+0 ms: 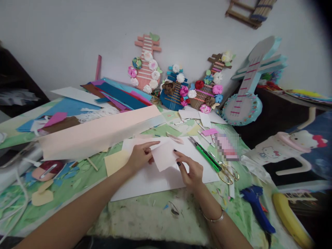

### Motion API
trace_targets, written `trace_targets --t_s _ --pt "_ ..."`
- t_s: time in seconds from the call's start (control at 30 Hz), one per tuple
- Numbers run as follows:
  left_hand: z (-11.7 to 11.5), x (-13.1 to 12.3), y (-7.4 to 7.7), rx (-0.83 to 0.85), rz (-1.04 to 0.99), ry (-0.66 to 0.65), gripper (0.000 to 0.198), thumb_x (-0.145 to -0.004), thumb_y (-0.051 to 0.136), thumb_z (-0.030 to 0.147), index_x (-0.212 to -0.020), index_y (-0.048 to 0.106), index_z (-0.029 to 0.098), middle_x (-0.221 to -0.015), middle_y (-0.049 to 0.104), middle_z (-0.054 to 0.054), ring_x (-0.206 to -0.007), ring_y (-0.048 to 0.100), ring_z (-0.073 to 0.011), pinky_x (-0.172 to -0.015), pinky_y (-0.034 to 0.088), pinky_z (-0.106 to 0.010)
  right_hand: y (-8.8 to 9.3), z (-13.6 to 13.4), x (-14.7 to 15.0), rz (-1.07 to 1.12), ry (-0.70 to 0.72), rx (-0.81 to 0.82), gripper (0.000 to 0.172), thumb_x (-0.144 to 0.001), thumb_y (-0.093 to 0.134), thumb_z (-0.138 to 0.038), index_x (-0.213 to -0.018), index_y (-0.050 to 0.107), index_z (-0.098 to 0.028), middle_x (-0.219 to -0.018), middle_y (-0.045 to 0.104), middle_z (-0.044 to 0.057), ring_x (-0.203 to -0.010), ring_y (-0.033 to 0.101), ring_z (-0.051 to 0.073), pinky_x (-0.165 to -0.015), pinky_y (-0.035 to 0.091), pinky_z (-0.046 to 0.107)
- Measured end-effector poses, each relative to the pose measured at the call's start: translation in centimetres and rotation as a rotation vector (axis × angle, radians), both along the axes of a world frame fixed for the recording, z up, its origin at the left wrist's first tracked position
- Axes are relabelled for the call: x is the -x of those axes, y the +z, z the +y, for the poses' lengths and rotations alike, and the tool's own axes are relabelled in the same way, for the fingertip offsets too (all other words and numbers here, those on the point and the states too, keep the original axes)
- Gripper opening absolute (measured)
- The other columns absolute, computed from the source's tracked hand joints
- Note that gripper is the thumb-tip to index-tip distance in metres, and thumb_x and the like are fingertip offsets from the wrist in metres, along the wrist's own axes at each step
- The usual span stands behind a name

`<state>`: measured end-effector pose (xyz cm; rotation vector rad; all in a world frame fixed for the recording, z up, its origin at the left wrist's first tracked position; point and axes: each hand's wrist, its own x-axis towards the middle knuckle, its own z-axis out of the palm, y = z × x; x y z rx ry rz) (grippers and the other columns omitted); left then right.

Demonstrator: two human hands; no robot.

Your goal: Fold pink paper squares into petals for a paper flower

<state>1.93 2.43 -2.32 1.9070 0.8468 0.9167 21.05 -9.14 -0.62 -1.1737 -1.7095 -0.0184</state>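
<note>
A small pale pink square of paper is held tilted above a white sheet. My right hand pinches its right edge between thumb and index finger. At the paper's left edge, my left hand grips with curled fingers while its index finger stretches out over the top corner; the exact contact is partly hidden. Behind it lies a small curled pink paper piece. A cream paper sits under the left wrist. Right of the white sheet are a green-and-black craft knife and gold-handled scissors.
A long pale pink paper roll lies at left, with coloured sheets behind. Several flower-decorated paper instruments lean on the wall. At right are a blue glue gun, a yellow banana-shaped object and a lidded cup.
</note>
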Motion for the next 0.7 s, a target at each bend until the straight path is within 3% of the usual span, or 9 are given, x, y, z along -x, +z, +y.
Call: trace_targets --t_s 0.07,0.17,0.37,0.47,0.6,0.7 --pt "0.4 -0.1 -0.2 -0.01 0.031 -0.011 0.041 -0.079 0.048 0.013 -0.117 0.062 0.015 -0.077 0.072 -0.004 -0.067 0.068 -0.0163 -0.063 0.057 -0.028 0.0 0.1 -0.4 -0.03 0.029 0.06 0.02 -0.083 0.047 -0.01 -0.095 0.057 -0.022 -0.109 0.069 0.009 -0.104 0.065 0.021 -0.083 0.055 0.033" --pt "1.3 -0.1 -0.6 -0.064 0.103 -0.041 0.045 -0.075 0.055 0.015 -0.119 0.061 0.018 -0.12 0.064 -0.007 -0.107 0.062 -0.024 -0.089 0.053 -0.038 -0.5 0.4 -1.1 -0.084 0.073 0.214 0.026 -0.081 0.047 -0.011 -0.101 0.059 -0.022 -0.107 0.07 0.007 -0.1 0.066 0.02 -0.085 0.054 0.033" --pt "1.8 0.1 -1.1 -0.205 0.215 -0.056 0.06 -0.074 0.054 0.008 -0.133 0.049 0.018 -0.145 0.039 -0.011 -0.135 0.034 -0.0265 -0.111 0.029 -0.047 -2.1 1.1 -1.9 -0.117 0.02 0.369 0.061 -0.062 0.042 0.001 -0.116 0.06 -0.021 -0.111 0.069 0.005 -0.092 0.069 0.02 -0.081 0.056 0.032" --pt "1.7 0.4 -0.9 -0.313 0.249 -0.071 0.056 -0.079 0.053 0.009 -0.134 0.047 0.02 -0.15 0.03 -0.01 -0.138 0.027 -0.0267 -0.112 0.026 -0.05 -2.8 1.5 -2.1 -0.093 -0.018 0.405 0.06 -0.064 0.043 0.001 -0.116 0.061 -0.021 -0.107 0.07 0.005 -0.09 0.07 0.021 -0.081 0.056 0.033" --pt "1.5 0.8 -0.4 -0.506 0.31 -0.283 0.033 -0.087 0.048 0.014 -0.116 0.061 0.024 -0.141 0.044 -0.009 -0.133 0.034 -0.0263 -0.106 0.032 -0.051 -3.3 2.0 -2.2 -0.04 -0.032 0.436 0.049 -0.07 0.046 -0.001 -0.11 0.065 -0.022 -0.099 0.073 0.003 -0.084 0.071 0.019 -0.078 0.058 0.031" --pt "0.9 0.8 0.3 -0.53 0.299 -0.385 0.025 -0.085 0.056 0.02 -0.108 0.064 0.024 -0.131 0.053 -0.01 -0.126 0.041 -0.027 -0.102 0.036 -0.05 -3.5 2.1 -2.2 0.023 -0.04 0.451 0.046 -0.072 0.044 -0.001 -0.108 0.066 -0.022 -0.098 0.073 0.003 -0.087 0.071 0.019 -0.079 0.058 0.033"
